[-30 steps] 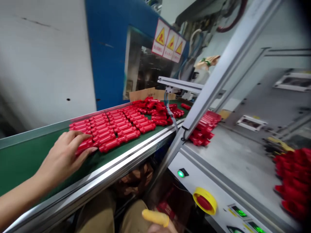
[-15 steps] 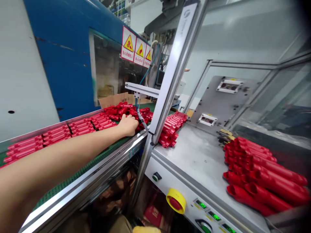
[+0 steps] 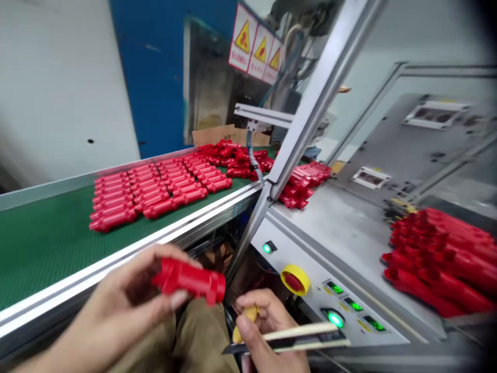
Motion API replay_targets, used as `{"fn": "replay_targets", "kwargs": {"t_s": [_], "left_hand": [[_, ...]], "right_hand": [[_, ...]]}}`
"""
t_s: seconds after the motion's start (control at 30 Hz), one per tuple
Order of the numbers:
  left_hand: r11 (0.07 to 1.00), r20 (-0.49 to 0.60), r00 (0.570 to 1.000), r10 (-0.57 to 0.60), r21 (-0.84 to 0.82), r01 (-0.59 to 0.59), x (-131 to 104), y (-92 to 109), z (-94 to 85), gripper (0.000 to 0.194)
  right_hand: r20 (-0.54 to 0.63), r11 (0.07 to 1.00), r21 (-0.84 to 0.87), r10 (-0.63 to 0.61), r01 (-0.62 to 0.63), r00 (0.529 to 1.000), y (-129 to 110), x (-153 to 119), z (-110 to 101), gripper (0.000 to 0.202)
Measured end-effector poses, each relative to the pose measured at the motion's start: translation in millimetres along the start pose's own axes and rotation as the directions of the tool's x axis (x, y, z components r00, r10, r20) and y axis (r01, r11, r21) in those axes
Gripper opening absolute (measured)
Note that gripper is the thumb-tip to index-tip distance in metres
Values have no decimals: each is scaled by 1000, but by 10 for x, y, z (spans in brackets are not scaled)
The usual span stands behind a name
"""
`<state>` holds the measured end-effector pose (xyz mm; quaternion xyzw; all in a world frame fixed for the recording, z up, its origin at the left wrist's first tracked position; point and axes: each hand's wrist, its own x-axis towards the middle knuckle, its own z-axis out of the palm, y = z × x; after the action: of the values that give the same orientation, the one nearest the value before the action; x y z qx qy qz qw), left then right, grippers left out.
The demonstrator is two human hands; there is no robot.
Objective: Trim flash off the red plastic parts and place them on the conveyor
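Note:
My left hand (image 3: 116, 305) is closed around a red tubular plastic part (image 3: 192, 280), held over my lap with its ringed end pointing right. Just to the right, my right hand (image 3: 272, 326) grips what looks like a utility knife (image 3: 306, 336), with a pale handle and a dark pointed tip toward the left. Something yellow (image 3: 246, 324) sits at the fingers of that hand; whether it is worn or held I cannot tell. The two hands are close but apart. Rows of matching red parts (image 3: 166, 181) lie on the green conveyor belt (image 3: 46, 254).
A loose heap of red parts (image 3: 229, 155) lies farther along the belt. Stacked red tubes (image 3: 438, 259) stand on the metal bench (image 3: 337, 217) at right. A slanted aluminium post (image 3: 310, 114) rises between belt and bench. The control panel has a yellow-ringed red button (image 3: 295, 280).
My left hand has come back from the heap on the belt and now holds a red part over my lap. My right hand has come into view with the knife. The view has shifted left.

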<state>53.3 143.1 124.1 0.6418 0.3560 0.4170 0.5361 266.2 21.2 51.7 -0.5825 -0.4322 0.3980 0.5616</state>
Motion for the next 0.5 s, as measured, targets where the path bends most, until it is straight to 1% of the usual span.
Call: {"fn": "replay_targets", "kwargs": {"t_s": [0.03, 0.07, 0.1, 0.13, 0.17, 0.2, 0.23, 0.3, 0.37, 0.43, 0.5], "left_hand": [[997, -29, 997, -71, -37, 70, -319, -177, 25, 29], [982, -130, 978, -164, -113, 150, -588, -337, 60, 26], [957, -216, 942, -256, -195, 215, -806, -473, 100, 28], [928, -288, 899, -330, -273, 254, -978, -586, 135, 29], [903, -346, 856, -383, -336, 268, -1110, -678, 161, 32], [885, -388, 821, -419, -376, 274, -1212, -751, 172, 34], [875, -415, 796, -440, -399, 275, -1294, -808, 168, 35], [857, -414, 776, -477, -414, 306, -1421, -885, 120, 37], [835, -356, 781, -513, -419, 357, -1521, -921, 48, 44], [809, -298, 781, -548, -427, 405, -1588, -926, -12, 47], [799, -298, 768, -566, -425, 424, -1614, -918, -34, 43]], "right_hand": [[60, 999, -5, 39, -38, 997, -6, -13, 78, 44], [127, 997, -21, 71, -68, 989, 2, -31, 158, 45], [195, 994, -45, 102, -95, 976, 24, -54, 238, 44], [257, 990, -70, 133, -119, 957, 62, -81, 316, 44], [312, 986, -90, 159, -138, 936, 111, -114, 389, 43], [356, 983, -103, 178, -151, 917, 168, -150, 457, 42], [389, 982, -108, 186, -156, 902, 228, -187, 518, 41], [415, 982, -116, 185, -150, 891, 334, -259, 613, 39], [387, 982, -158, 161, -107, 908, 396, -315, 672, 38], [356, 975, -219, 110, -31, 928, 413, -354, 703, 36], [353, 973, -232, 95, -12, 931, 410, -385, 728, 35]]}}
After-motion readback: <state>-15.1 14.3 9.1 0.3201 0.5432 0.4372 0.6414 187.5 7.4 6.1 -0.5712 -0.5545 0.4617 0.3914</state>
